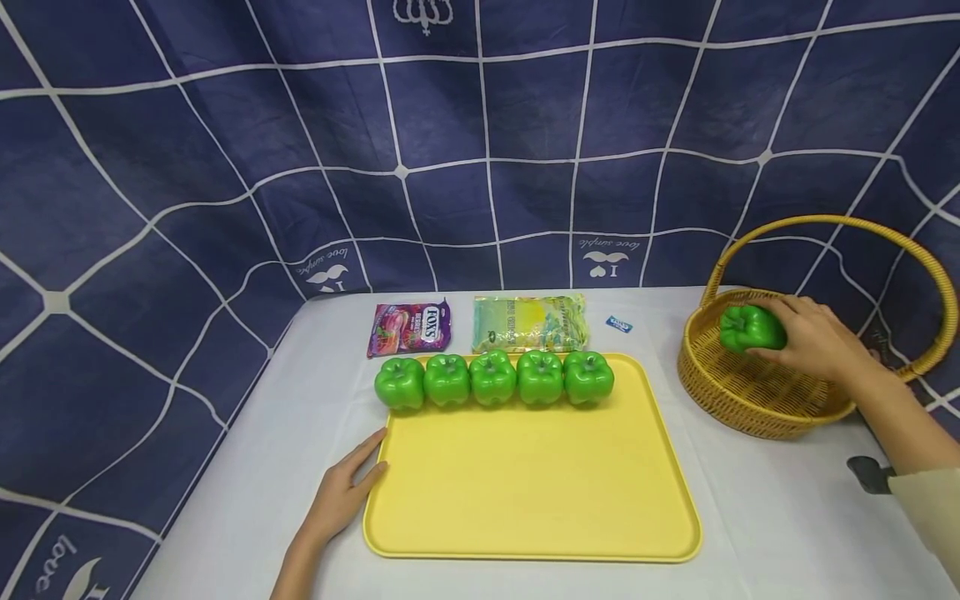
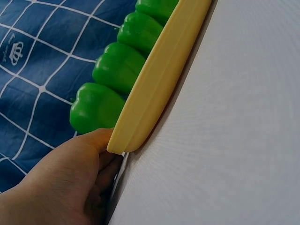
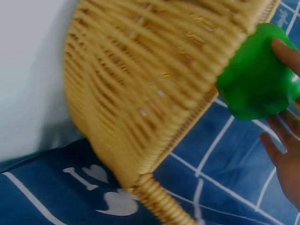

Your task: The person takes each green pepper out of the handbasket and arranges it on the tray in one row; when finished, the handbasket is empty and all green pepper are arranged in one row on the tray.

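In the head view my right hand (image 1: pixel 813 337) grips a green bell pepper (image 1: pixel 752 328) over the wicker basket (image 1: pixel 731 400). The right wrist view has that pepper (image 3: pixel 258 72) between thumb and fingers (image 3: pixel 283 133), beside the basket's woven wall (image 3: pixel 136 84). My left hand (image 1: pixel 341 496) lies at the left edge of a yellow tray (image 1: pixel 532 483), its fingertips touching the rim. From the left wrist, the hand (image 2: pixel 70 173) meets the tray's corner, and some fingers are partly hidden. A row of several green bell peppers (image 1: pixel 492 379) lines the tray's far side.
Behind the tray lie a purple candy bag (image 1: pixel 410 327), a yellow-green packet (image 1: pixel 530 323) and a small blue wrapper (image 1: pixel 619 323). The basket's tall handle (image 1: pixel 832 220) arches upward. A white cloth (image 1: pixel 247 492) covers the table, with a blue checked curtain (image 1: pixel 525 108) behind.
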Tool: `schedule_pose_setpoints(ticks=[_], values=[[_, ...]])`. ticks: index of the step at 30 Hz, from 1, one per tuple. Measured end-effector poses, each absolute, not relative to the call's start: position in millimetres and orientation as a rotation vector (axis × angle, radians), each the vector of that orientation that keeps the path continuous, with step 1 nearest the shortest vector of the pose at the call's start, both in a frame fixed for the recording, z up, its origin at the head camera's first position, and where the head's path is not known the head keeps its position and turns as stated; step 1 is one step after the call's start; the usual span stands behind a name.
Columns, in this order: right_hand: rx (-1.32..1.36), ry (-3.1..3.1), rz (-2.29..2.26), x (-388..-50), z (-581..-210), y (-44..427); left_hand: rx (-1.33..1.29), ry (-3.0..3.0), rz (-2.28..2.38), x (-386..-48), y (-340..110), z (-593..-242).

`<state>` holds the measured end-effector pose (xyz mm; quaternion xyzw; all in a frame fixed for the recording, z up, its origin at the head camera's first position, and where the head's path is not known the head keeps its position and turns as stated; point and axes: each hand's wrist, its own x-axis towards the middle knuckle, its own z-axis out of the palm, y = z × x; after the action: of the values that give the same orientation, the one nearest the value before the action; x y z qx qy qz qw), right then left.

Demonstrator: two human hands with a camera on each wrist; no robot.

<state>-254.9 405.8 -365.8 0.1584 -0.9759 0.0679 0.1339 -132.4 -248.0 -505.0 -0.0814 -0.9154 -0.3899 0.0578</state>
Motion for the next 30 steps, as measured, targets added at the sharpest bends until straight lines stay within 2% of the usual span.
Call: schedule_pose_setpoints(ticks=[10,30], values=[[0.503,-2.758,0.336,-242.4,-351.9,385.5,-0.241,-2.777,-1.199,-133.0,-247.6,-504.9],[0.707,-2.574,0.531,-230.0,-348.5,352.6,-0.2,-2.787,-1.201,-133.2,-245.4,-504.6]])
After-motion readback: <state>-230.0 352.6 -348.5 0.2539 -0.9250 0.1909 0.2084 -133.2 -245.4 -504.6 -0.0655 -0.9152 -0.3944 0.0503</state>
